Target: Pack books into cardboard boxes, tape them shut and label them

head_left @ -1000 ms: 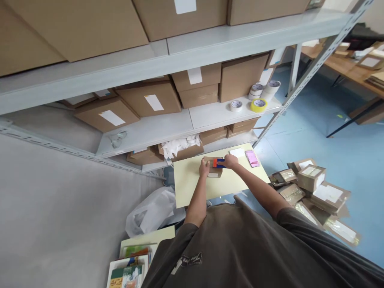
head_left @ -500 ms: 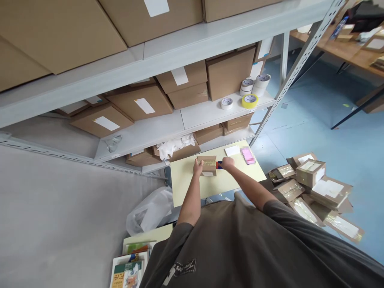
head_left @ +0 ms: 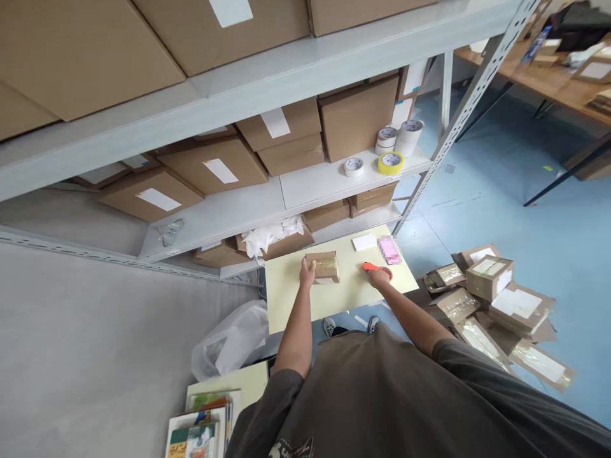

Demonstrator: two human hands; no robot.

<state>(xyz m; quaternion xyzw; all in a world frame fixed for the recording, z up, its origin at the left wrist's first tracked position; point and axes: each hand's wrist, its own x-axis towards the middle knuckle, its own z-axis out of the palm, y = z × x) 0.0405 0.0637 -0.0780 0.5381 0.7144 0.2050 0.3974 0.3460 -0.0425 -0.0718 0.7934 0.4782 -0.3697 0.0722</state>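
Observation:
On the pale yellow tabletop (head_left: 286,299) sits a small cardboard box (head_left: 324,266) with shiny tape across its top and a white label on its near side. My left hand (head_left: 307,272) grips the box's left end, thumb on top. To the right, apart from the box, my right hand (head_left: 378,277) is closed around an orange-red hand tool (head_left: 369,266). A curved orange part of it shows right of the fingers; its exact kind is unclear. Just beyond my right hand lie a white card or pad (head_left: 364,242) and a blurred pink item (head_left: 390,250).
Metal shelving (head_left: 329,184) with cardboard boxes rises in front, carrying tape rolls (head_left: 390,163) and white bags (head_left: 272,236). Opened boxes (head_left: 489,277) are heaped on the floor at right. A clear plastic bag (head_left: 231,337) and books (head_left: 195,439) are at lower left.
My right hand has drawn back from the box's right end and come nearer to me with the orange-red tool. The box has turned slightly, still in my left hand. The view has shifted slightly.

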